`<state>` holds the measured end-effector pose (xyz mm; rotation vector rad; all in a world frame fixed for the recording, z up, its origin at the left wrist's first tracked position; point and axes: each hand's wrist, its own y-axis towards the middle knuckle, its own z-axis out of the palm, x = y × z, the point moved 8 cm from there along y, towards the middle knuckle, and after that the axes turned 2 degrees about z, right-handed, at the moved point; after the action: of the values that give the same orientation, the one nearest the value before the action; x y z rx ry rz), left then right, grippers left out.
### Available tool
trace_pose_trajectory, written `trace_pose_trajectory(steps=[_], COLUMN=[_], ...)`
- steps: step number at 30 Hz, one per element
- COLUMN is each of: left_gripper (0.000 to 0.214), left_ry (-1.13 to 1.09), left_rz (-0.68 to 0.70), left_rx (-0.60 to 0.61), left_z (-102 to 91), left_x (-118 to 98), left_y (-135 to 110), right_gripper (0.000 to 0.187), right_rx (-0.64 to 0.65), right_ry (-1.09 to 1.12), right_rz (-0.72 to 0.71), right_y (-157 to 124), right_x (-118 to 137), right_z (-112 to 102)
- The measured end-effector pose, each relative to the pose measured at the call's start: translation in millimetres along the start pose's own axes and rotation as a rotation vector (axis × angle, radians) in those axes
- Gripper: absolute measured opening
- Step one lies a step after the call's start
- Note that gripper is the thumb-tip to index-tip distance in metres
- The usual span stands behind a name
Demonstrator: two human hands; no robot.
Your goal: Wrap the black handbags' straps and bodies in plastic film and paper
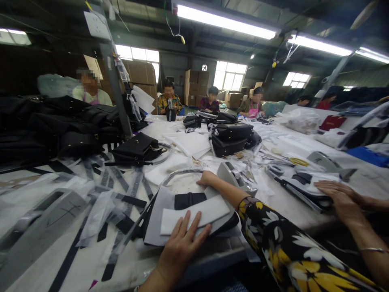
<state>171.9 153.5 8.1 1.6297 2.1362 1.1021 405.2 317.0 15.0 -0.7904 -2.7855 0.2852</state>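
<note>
At the near middle of the bench (88,267), a black bag (229,225) lies under a grey sheet (165,198) and white pad (209,210), where the left hand (181,245) rests spread, its grip released, while the right hand (209,179) meets the looped handle (182,172) on the far side, its grip impossible to tell.

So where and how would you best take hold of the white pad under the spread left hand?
Probably pinch the white pad by its left end, coming in from the left. It is long and narrow, lying over the grey sheet, and that end is uncovered; the left hand covers part of its near edge.
</note>
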Motion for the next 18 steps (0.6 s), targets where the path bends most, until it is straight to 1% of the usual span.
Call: trace_pose_trajectory(steps=[3, 5, 7, 10, 13, 15, 18], left_gripper=[0.054, 0.055, 0.055, 0.055, 0.054, 0.054, 0.057], left_ry=[-0.004, -0.008, -0.012, -0.006, 0.013, 0.024, 0.03], left_rz=[-0.004, -0.007, -0.006, 0.009, 0.051, 0.07, 0.083], left_rx=[0.016, 0.024, 0.025, 0.045, 0.099, 0.127, 0.177], left_z=[1.6, 1.8, 0.9, -1.6, -3.9, -5.3, -3.7], left_x=[0, 0, 1, 2, 2, 3, 5], left_y=[0, 0, 0, 2, 6, 8, 9], right_gripper=[0.029, 0.028, 0.026, 0.018, 0.019, 0.021, 0.016], right_rx=[0.079, 0.091, 0.068, -0.036, -0.176, -0.246, -0.345], right_ry=[0.156, 0.265, 0.373, 0.531, 0.668, 0.73, 0.754], right_rz=[-0.017, -0.048, -0.093, -0.19, -0.323, -0.408, -0.534], right_y=[8, 9, 7, -6, -37, -66, -119], right_x=[-6, -11, -15, -18, -19, -22, -30], right_z=[5, 3, -4, -23, -49, -64, -79])
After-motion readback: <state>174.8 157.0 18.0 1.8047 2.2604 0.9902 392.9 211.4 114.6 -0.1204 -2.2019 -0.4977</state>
